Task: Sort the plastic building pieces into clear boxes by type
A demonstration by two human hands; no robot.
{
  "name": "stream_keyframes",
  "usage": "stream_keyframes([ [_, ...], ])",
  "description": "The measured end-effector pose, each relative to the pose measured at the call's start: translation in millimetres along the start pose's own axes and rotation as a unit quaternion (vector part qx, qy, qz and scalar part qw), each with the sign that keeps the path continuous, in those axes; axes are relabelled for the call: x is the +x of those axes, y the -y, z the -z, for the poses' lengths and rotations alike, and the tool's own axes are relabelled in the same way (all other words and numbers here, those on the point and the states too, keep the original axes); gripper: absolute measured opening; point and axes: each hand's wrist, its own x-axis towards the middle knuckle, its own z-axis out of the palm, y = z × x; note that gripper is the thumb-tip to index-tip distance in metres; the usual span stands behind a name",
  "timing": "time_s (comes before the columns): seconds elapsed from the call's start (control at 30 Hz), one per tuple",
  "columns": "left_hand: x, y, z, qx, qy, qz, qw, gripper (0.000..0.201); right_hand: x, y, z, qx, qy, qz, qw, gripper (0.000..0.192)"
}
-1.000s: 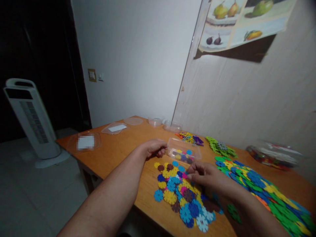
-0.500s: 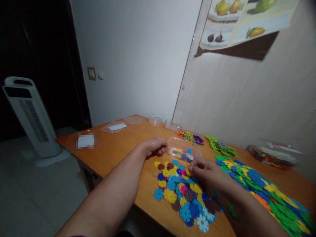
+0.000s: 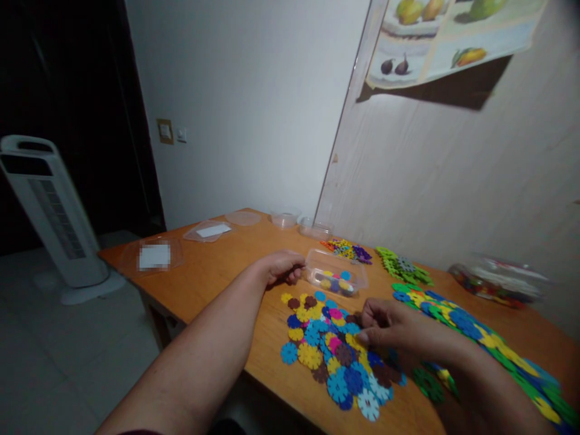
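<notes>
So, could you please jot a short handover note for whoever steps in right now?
Left hand rests against the left end of the clear box, steadying it. Right hand is down on the mixed pile of discs, fingertips on one; whether it is gripped is unclear. A few discs already lie in the box. Most of the pile is still on the table.

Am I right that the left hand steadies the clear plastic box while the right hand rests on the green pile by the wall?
Not quite. The left hand does sit against the clear plastic box, but the right hand rests on the mixed pile of blue, yellow and brown flower pieces near the table's front edge, not on the green pile by the wall. The head view shows this.
</notes>
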Motion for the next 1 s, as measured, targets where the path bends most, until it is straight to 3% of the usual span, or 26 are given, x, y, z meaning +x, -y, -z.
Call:
stream_keyframes([
  [0.2, 2, 4, 1.0, -0.006, 0.009, -0.026, 1.0, 0.01, 3, -12, -5, -0.058, -0.002, -0.025, 0.998, 0.031],
  [0.43, 3, 4, 1.7, 0.004, 0.01, -0.03, 0.999, 0.008, 6, -3, -3, -0.005, -0.032, 0.035, 0.999, 0.035],
  [0.53, 4, 4, 2.7, 0.014, 0.012, -0.03, 0.999, 0.009, 9, 7, 2, 0.065, -0.12, 0.091, 0.986, 0.034],
  [0.63, 5, 5, 3.2, 0.015, 0.015, -0.032, 0.999, 0.009, 12, 12, 6, 0.139, -0.232, 0.143, 0.952, 0.035],
  [0.7, 5, 5, 3.1, 0.016, 0.016, -0.032, 0.999, 0.009, 11, 12, 8, 0.13, -0.253, 0.141, 0.948, 0.037],
  [0.9, 4, 4, 2.1, 0.014, 0.009, -0.032, 0.999, 0.009, 7, -3, 0, -0.018, -0.076, 0.051, 0.996, 0.03],
  [1.0, 3, 4, 1.6, 0.01, 0.005, -0.031, 0.999, 0.009, 12, -12, -4, -0.072, -0.064, 0.039, 0.995, 0.027],
])
